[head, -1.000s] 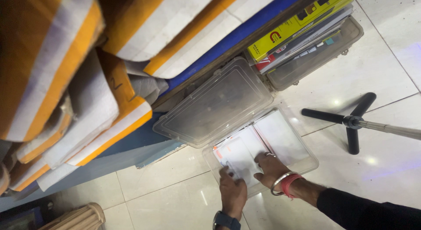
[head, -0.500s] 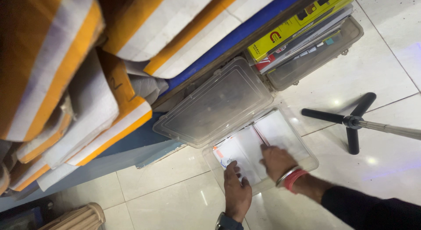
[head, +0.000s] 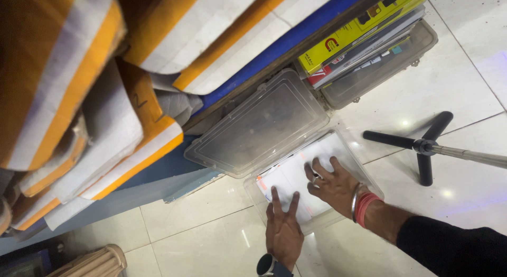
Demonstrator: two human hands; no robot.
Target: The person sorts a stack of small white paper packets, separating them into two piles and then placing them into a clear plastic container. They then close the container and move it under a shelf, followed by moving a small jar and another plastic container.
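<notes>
A clear plastic box [head: 346, 150] sits open on the pale tiled floor [head: 200, 224], and its clear lid [head: 259, 126] leans up and back from it toward the stacked orange and white cushions [head: 79, 97]. Inside the box lies a flat pile of white paper sheets [head: 288, 176]. The long side of the box runs on a slant, from the low corner near the person up toward the black stand legs [head: 422, 145]. Both hands reach into the box from its near edge. The right hand [head: 332, 184] is further in and lies flat on top of the papers, near the middle of the box, with its fingers spread wide and pointing toward the lid. It grips nothing; it only presses down. It wears a ring, a metal bangle and a red band at the wrist. The left hand [head: 282, 229] is at the near corner of the box, with two fingers stretched out in a V that touch the edge of the papers, and it holds nothing either. A watch shows at that wrist. Beyond the lid, another clear box [head: 380, 71] sits under a yellow carton [head: 359, 31] and some flat packs.
</notes>
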